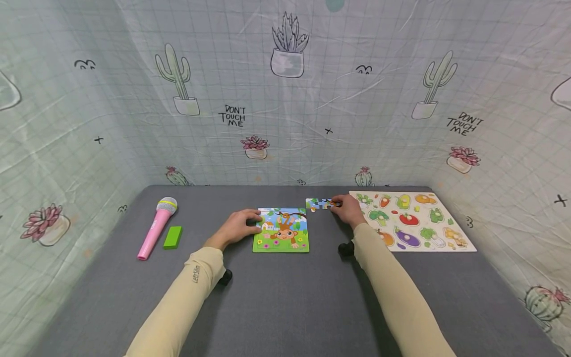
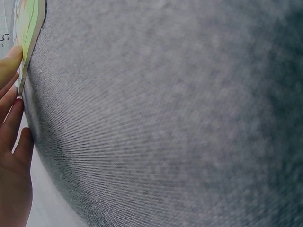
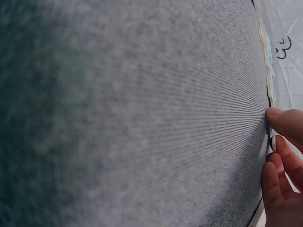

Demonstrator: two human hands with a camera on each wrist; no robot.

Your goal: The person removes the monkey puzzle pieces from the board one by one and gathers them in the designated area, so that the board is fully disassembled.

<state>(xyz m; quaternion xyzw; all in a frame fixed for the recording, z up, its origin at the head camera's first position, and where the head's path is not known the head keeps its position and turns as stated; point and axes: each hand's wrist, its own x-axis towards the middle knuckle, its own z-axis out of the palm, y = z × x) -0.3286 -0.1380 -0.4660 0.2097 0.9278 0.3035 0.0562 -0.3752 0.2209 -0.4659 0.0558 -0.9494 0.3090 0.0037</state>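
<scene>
A square monkey jigsaw puzzle [image 1: 281,243] lies in its tray, its picture facing up. My left hand [image 1: 241,225] rests at its left side, thumb on the left edge and fingertips near the upper left corner; in the left wrist view the fingers of the left hand [image 2: 12,142] look fairly straight against the board [image 2: 33,28]. Beyond the puzzle's upper right corner lie loose jigsaw pieces [image 1: 314,203] in a short row. My right hand [image 1: 348,209] pinches a puzzle piece [image 3: 273,143] at the right end of that row, largely hidden by the fingers.
A white vegetable board [image 1: 446,238] lies on the right, partly behind my right hand and forearm. On the left are a pink toy microphone [image 1: 156,228] and a green block [image 1: 173,237]. The grey table [image 1: 285,307] meets a patterned cloth [image 1: 303,124] at its back and sides.
</scene>
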